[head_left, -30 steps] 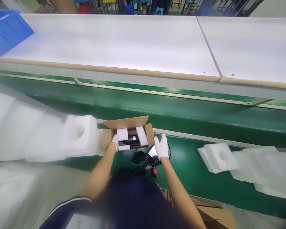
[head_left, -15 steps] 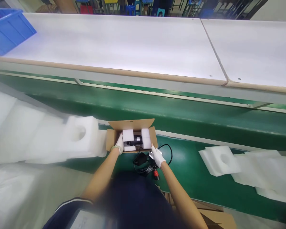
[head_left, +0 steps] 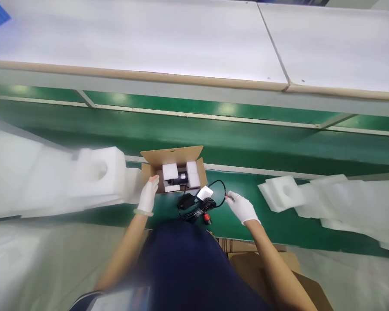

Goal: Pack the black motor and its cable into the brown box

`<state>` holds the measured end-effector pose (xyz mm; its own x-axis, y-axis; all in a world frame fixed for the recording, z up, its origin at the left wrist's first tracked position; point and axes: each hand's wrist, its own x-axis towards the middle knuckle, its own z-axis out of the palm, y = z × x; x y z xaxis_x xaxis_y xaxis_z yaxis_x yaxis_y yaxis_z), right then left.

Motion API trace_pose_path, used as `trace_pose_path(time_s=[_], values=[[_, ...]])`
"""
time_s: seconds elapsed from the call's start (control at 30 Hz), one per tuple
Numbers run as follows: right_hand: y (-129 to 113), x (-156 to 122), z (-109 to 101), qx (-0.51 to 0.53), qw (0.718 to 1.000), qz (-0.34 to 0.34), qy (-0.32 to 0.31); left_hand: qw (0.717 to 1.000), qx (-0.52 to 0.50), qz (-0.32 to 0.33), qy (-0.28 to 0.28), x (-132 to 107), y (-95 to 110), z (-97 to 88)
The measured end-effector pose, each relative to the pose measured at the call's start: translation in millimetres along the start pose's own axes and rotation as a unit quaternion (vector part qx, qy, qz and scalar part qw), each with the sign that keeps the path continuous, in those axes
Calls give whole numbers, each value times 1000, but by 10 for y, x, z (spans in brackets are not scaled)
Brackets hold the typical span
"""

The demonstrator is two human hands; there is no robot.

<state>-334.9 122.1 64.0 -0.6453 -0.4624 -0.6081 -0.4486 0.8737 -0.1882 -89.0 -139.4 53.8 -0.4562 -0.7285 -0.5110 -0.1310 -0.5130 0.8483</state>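
While the gloved left hand lay open against the cardboard box on the green belt, the right hand pinched the limp black cable just beside it; foam blocks cradled a likely heavy motor, and loose foam pieces crowded both sides.

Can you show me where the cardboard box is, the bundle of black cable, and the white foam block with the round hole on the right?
cardboard box (head_left: 171, 154): head view, on its raised back flap.
black cable (head_left: 194, 211): head view, on the coiled bundle.
foam block (head_left: 280, 195): head view, on its top face beside the hole.
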Motion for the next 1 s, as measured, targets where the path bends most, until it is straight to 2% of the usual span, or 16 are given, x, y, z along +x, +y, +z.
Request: trace_pose_path(time_s=[0.03,0.07,0.13,0.2,0.23,0.3,0.37,0.47,0.6,0.7,0.77,0.87,0.93,1.0], values=[[77,-49,35,-37,999,12,-27,1000,0,16,-3,-128,8,-55],[119,-76,115,-77,996,-12,-49,999,14,40,2,-247,0,-92],[101,-49,392,-147,977,-150,-40,995,72,73,9,-450,-58,-102],[-17,75,739,-207,929,-307,3,983,161,89,-2,-605,-143,-19],[-93,158,898,-237,910,-339,7,974,205,92,-22,-667,-183,50],[-237,319,1114,-281,896,-343,-10,949,282,105,-89,-767,-238,209],[-335,401,1150,-305,892,-331,-48,912,348,141,-168,-842,-252,358],[-387,259,871,-321,879,-339,-95,837,447,203,-241,-924,-222,510],[-460,-321,123,-326,866,-351,-143,744,530,260,-313,-1028,-219,656],[-610,-766,-441,-331,858,-368,-138,705,547,287,-349,-1131,-279,782],[-718,-976,-717,-334,854,-377,-128,703,559,274,-344,-1198,-298,842],[-830,-1152,-962,-318,859,-378,-134,720,555,260,-327,-1264,-217,837],[-864,-1213,-1045,-294,867,-378,-138,744,513,254,-345,-1282,-96,773],[-873,-1268,-1093,-280,869,-391,-117,777,446,209,-392,-1279,37,688]])
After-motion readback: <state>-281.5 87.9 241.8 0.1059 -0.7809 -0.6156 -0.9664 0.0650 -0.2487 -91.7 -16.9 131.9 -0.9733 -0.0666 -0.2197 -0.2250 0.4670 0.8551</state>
